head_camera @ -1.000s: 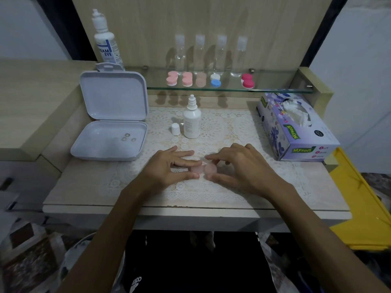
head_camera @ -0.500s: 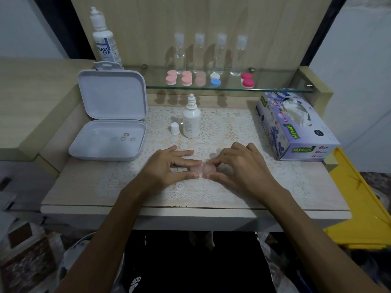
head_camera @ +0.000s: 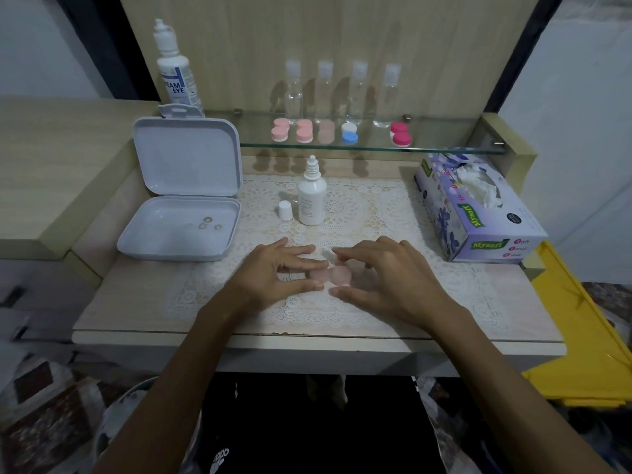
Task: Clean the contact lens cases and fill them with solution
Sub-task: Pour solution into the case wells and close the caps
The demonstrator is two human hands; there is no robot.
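Lace-covered tabletop (head_camera: 393, 213) beneath a glass shelf (head_camera: 437, 145), seen from above. Centre front: a pale pink contact lens case (head_camera: 330, 275), two joined wells, lies on the lace between both hands. The left hand (head_camera: 270, 275) pinches its left well between thumb and fingers. The right hand (head_camera: 386, 278) arches over the right well, fingers curved; whether they grip the case or a clear cap near the index tip cannot be told.

Handling, by judgement: the case is light, rigid plastic, small and likely slick when wet. It is best held by the ribbed cap rims, with one well steadied while the other is turned.

Count: five more cases (head_camera: 326, 131) on the shelf, four clear bottles (head_camera: 342, 90) behind them, one large solution bottle (head_camera: 174, 70) at left. One uncapped dropper bottle (head_camera: 311, 196) stands on the lace, its cap (head_camera: 285, 211) just beside it. One open white box (head_camera: 181, 203) holds small lenses; one tissue box (head_camera: 478, 213) sits at right.
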